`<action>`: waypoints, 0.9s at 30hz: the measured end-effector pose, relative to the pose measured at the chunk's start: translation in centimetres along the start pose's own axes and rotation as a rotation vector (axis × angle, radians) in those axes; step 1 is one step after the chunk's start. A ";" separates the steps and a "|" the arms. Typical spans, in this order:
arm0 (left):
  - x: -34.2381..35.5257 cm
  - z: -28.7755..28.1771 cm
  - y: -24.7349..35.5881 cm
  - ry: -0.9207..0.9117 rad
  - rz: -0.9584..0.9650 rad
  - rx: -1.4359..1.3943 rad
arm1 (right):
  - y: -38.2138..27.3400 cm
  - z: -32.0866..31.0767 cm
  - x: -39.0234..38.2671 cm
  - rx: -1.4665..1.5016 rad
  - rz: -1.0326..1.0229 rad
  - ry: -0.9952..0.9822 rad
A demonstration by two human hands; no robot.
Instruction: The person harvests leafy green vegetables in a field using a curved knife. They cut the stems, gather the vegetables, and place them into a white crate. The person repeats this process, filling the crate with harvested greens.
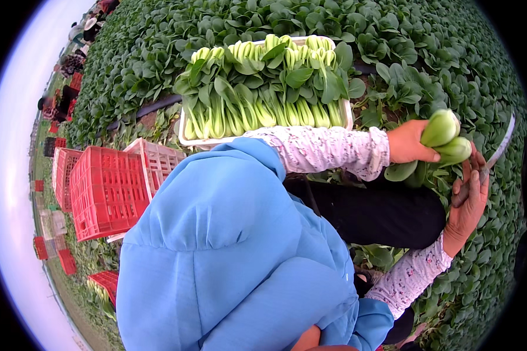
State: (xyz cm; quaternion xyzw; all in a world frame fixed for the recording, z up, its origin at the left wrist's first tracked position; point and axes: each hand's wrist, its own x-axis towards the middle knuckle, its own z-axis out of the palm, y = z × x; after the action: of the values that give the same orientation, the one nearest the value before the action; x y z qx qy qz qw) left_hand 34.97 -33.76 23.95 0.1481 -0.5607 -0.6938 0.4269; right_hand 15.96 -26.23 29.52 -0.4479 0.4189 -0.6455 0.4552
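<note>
My left hand point(413, 142), at the right of the head view, is closed round pale green bok choy point(441, 130), their thick white-green bases turned to the right and their leaves hanging below. Just below and to the right, my right hand point(469, 212) grips the handle of a curved knife point(502, 144). Its narrow blade points up and away, over the growing leaves. The fingertips of my right hand are close by the bok choy bases; whether they touch cannot be made out. Floral cuffs and blue sleeves cover both my arms.
A white crate point(208, 142) at the top middle is packed with rows of bok choy. Red plastic crates point(108, 190) and a pale crate point(158, 161) stand at left. Dense leafy plants point(474, 64) surround me. Several people point(76, 35) are far off at upper left.
</note>
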 end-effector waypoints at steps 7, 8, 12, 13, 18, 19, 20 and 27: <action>-7.9 -15.7 11.0 0.547 -0.238 -0.041 | 1.1 -4.1 0.6 0.066 0.075 0.177; -9.2 -18.4 11.5 0.669 -0.285 -0.002 | 1.4 -4.4 0.7 0.049 0.083 0.200; -17.0 -36.0 3.5 1.052 -0.434 -0.058 | 3.0 -3.6 1.7 0.078 0.128 0.253; -17.3 -36.2 2.2 1.074 -0.428 0.148 | 2.9 -3.7 1.7 0.069 0.133 0.267; -16.2 -37.0 3.3 0.965 -0.633 -0.011 | 2.8 -3.6 2.0 0.057 0.105 0.297; -15.3 -34.5 4.2 0.913 -0.620 -0.104 | 2.8 -3.9 2.0 0.039 0.109 0.307; -14.1 -30.5 6.5 0.860 -0.605 -0.194 | 2.6 -4.2 1.9 0.023 0.112 0.316; -15.4 -24.5 17.6 0.991 -0.663 0.192 | 3.0 -3.1 2.0 0.038 0.107 0.340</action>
State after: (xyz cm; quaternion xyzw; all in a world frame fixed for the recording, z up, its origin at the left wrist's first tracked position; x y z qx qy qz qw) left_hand 68.30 -38.13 27.62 0.6585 -0.2790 -0.5846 0.3832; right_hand 13.23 -28.41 26.32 -0.3007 0.5010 -0.6946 0.4196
